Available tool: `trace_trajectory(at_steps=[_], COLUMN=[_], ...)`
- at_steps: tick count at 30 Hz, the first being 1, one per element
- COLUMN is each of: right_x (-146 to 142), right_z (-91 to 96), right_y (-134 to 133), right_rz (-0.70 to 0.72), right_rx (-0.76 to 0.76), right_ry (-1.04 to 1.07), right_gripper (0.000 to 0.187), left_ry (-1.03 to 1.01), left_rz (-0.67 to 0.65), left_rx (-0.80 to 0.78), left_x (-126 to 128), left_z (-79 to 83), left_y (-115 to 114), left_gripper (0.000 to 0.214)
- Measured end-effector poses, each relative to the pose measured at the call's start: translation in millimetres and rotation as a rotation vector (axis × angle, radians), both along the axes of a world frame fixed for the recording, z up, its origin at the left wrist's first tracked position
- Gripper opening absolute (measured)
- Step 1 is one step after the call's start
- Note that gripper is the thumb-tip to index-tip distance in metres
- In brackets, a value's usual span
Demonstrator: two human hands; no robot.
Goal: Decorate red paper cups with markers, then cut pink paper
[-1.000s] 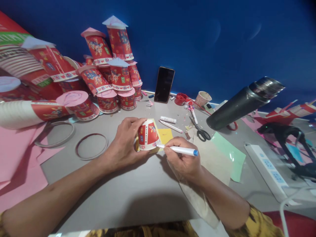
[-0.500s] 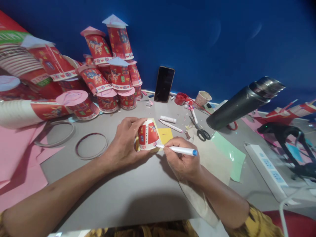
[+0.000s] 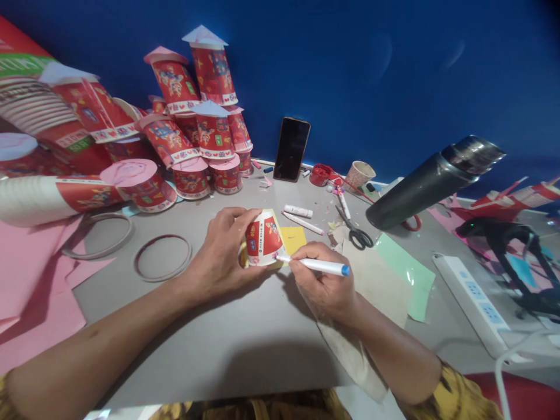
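Blue wall, grey table, left hand holding a red-and-white paper cup by its left side between thumb and fingers, right hand right of the cup, pinching a white marker, tip at the cup's lower edge

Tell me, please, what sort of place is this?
Probably a craft worktable: decorated red cups stand stacked on the left, and scissors lie beyond the right hand, which holds a marker.

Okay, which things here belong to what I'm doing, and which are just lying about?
In the job:
paper cup, in your left hand
blue-ended marker, in your right hand

Apparently just lying about:
phone
scissors
dark flask
power strip
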State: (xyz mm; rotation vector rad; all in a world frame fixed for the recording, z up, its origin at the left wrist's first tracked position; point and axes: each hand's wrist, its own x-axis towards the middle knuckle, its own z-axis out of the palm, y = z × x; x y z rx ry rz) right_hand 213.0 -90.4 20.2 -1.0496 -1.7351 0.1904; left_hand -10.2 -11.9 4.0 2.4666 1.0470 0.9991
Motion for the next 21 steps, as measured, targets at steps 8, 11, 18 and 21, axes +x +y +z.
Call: trace_trajectory(at_steps=[8,11,18,21], right_x=[-0.3,-0.1,0.1,0.3], right_z=[0.6,-0.2,-0.8,-0.2], right_y=[0.3,0.5,0.5,0.6], right_rz=[0.04,0.021,0.035,0.039], right_rx=[-0.001,0.001,-0.006,-0.018], right_ry=[-0.023,-0.007,-0.002,-0.015], right_gripper=[0.009,0.009,0.009,0.008], left_ry=[-0.007,-0.019,-0.011,-0.012], left_rz=[-0.015,-0.009,-0.008,-0.015], left_rx=[0.017,0.012,0.024,0.024], left_x=[0.8,1.4,1.4,1.7], left_z=[2.4,2.0,-0.2,-0.4], left_y=[-0.8,-0.7,0.4,0.1], left_gripper=[0.085,0.087,0.087,0.088])
